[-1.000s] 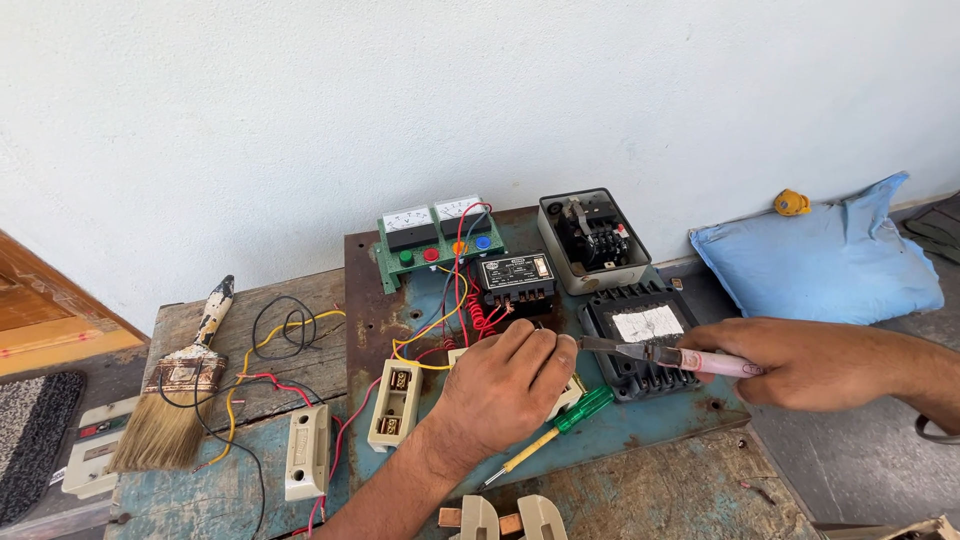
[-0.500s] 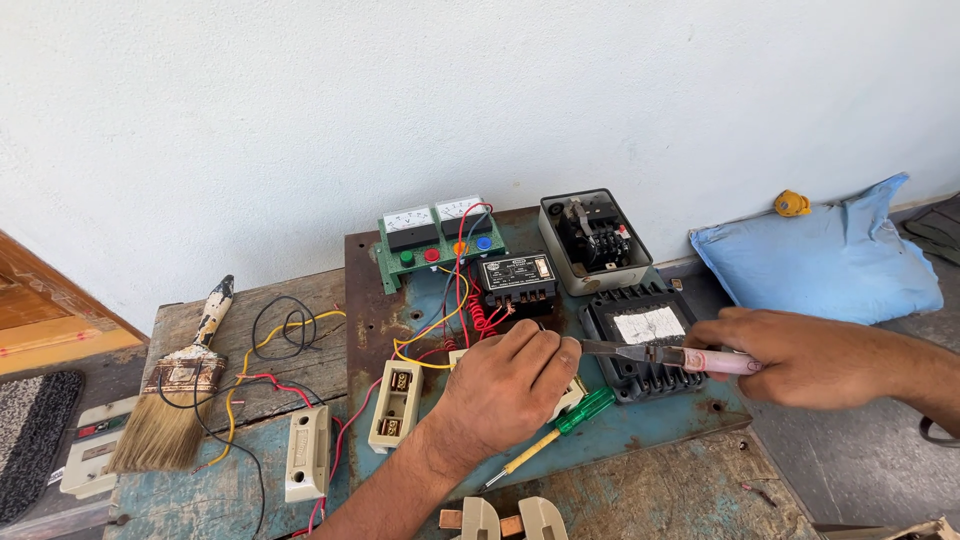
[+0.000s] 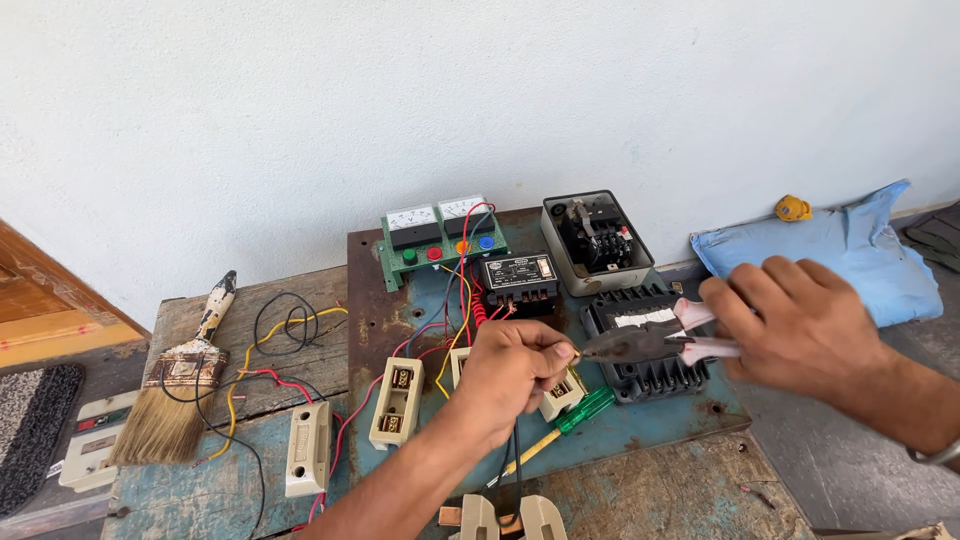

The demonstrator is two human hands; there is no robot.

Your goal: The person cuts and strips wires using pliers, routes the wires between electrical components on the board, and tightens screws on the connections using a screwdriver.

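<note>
My left hand (image 3: 510, 375) is closed on a thin black wire (image 3: 516, 470) that hangs down from the fist, above a cream fuse holder (image 3: 560, 392). My right hand (image 3: 800, 330) grips pink-handled pliers (image 3: 650, 342), whose dark jaws point left and almost touch the left fingertips. Both hands hover over a rusty blue metal board (image 3: 640, 425) carrying cream fuse holders (image 3: 396, 402), a black relay box (image 3: 520, 280), a green panel with two meters and coloured buttons (image 3: 440, 240), and red, yellow and black wiring (image 3: 465, 300).
A green-handled screwdriver (image 3: 565, 420) lies on the board below the hands. A black finned unit (image 3: 650, 375) and an open grey switch box (image 3: 592, 242) stand to the right, a worn paintbrush (image 3: 180, 385) to the left, a blue cloth (image 3: 840, 255) at far right.
My left hand has lifted off the board and closed on the wire. My right hand has swung the pliers' jaws in toward the left fingertips. The camera has moved closer.
</note>
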